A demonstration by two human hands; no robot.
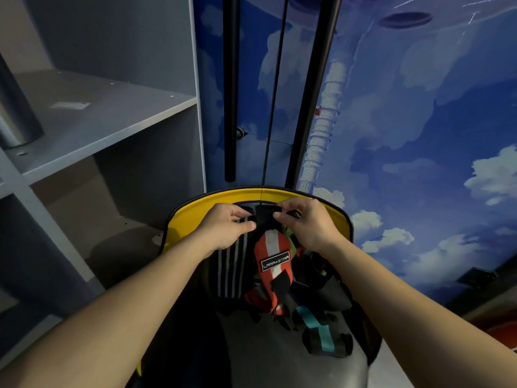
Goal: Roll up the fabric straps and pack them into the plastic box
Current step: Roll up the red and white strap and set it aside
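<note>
Both hands hold the black end of a red-and-white fabric strap (272,247) with a black label. My left hand (226,225) pinches its left edge and my right hand (303,219) pinches its right edge. The strap hangs down over a heap of other straps: a black one with grey stripes (230,267) on the left, and a black-and-teal one (321,331) lower right. They lie on a yellow-rimmed surface (195,217). No plastic box shows in view.
Grey shelving (98,121) stands to the left. Behind are a cupboard door with a blue sky print (419,107) and two black vertical bar handles (230,93). A grey surface (265,357) lies below the strap heap.
</note>
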